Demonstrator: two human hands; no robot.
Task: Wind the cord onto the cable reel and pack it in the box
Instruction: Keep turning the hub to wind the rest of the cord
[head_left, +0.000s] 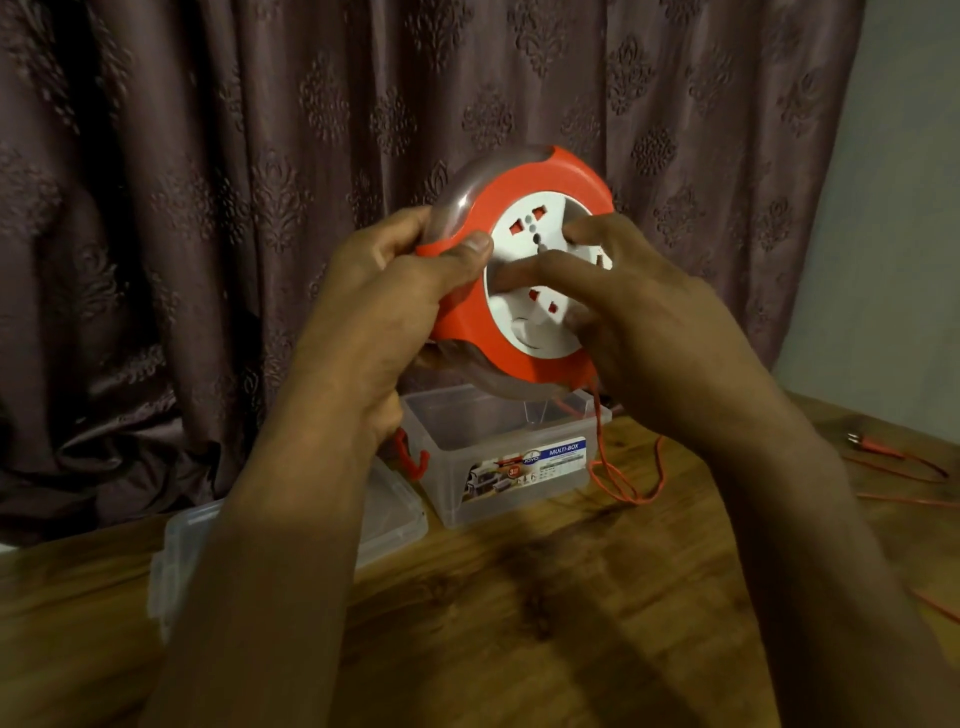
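While the left hand (395, 291) grips the reel (519, 275) by its orange rim, thumb over the front and fingers curled behind, the right hand (639, 322) lies on the white socket disc (540, 291) with its fingers bent against it, seemingly to turn it. The reel is held upright in the air above the open box (498, 457), which stands toward the desk's far edge. The reel looks like light, stiff plastic, smooth enough to slip, so the rim grip seems the sound one; the thin cord (623, 478) is limp and apt to snag or kink as it feeds in. It hangs from the reel's lower right, loops beside the box and trails to the plug (857, 439) near the right edge. How much cord is already wound inside cannot be made out, and the lid (395, 514) left of the box is half hidden by the forearm.
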